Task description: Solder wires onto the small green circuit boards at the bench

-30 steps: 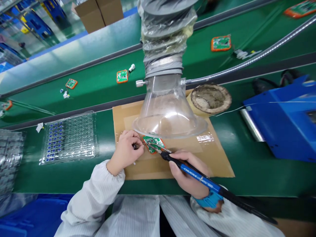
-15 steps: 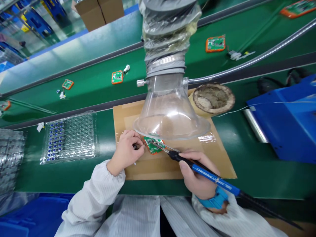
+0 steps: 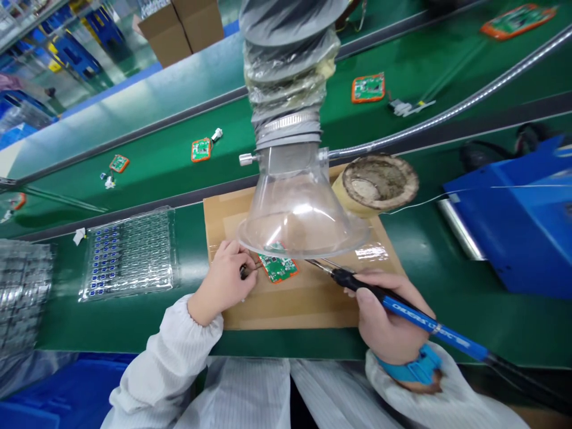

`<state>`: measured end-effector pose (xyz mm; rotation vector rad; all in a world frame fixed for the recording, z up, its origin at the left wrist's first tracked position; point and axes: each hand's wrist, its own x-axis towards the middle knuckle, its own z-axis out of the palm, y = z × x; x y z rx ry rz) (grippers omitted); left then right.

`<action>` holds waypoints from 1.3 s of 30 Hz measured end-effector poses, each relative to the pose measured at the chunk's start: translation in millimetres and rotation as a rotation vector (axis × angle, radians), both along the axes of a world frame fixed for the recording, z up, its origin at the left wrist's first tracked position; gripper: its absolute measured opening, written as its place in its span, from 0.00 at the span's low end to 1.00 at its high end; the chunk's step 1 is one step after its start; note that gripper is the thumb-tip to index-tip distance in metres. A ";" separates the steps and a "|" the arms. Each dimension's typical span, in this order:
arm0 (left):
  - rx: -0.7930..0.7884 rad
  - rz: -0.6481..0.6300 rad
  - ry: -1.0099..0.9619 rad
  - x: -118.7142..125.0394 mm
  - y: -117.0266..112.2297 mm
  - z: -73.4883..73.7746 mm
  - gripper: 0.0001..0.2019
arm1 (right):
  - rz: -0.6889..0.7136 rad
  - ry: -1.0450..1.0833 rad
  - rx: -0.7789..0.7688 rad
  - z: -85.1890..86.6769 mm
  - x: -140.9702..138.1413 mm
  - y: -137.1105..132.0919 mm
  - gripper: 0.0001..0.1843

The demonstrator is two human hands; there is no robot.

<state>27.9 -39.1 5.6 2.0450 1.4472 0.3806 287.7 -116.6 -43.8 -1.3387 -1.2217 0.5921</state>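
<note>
A green circuit board (image 3: 279,266) with an orange rim lies on a brown cardboard sheet (image 3: 263,310), partly under the clear hood. At its left edge my left hand (image 3: 227,275) is closed on a small black part (image 3: 243,271), and thin wires run from there to the board. The fingers hide most of that part. My right hand (image 3: 393,316) grips a soldering iron (image 3: 415,314) with a blue and black handle. Its metal tip sits right of the board, apart from it, and a thin strand runs alongside the tip.
A clear fume hood (image 3: 304,208) on a grey hose hangs over the cardboard. Behind it stands a crusted round pot (image 3: 379,182). A plastic tray (image 3: 129,253) of small blue parts lies left, a blue machine (image 3: 513,220) right. More orange-rimmed boards (image 3: 368,88) lie on the green belt.
My right hand has drawn the soldering iron back to the right, off the board. My left hand stays at the board's left edge. The camera view has shifted slightly.
</note>
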 end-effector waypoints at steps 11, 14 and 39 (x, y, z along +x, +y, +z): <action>-0.447 0.267 -0.264 -43.5 136.2 15.3 0.05 | 0.023 0.008 0.030 7.8 -3.4 1.4 0.03; -0.032 0.449 -0.036 -41.6 203.1 13.1 0.06 | 0.018 -0.040 0.052 10.8 -3.9 3.0 0.03; 0.231 -0.048 0.090 -62.9 27.6 -2.0 0.13 | -0.033 -0.101 0.013 20.1 -14.8 7.6 0.08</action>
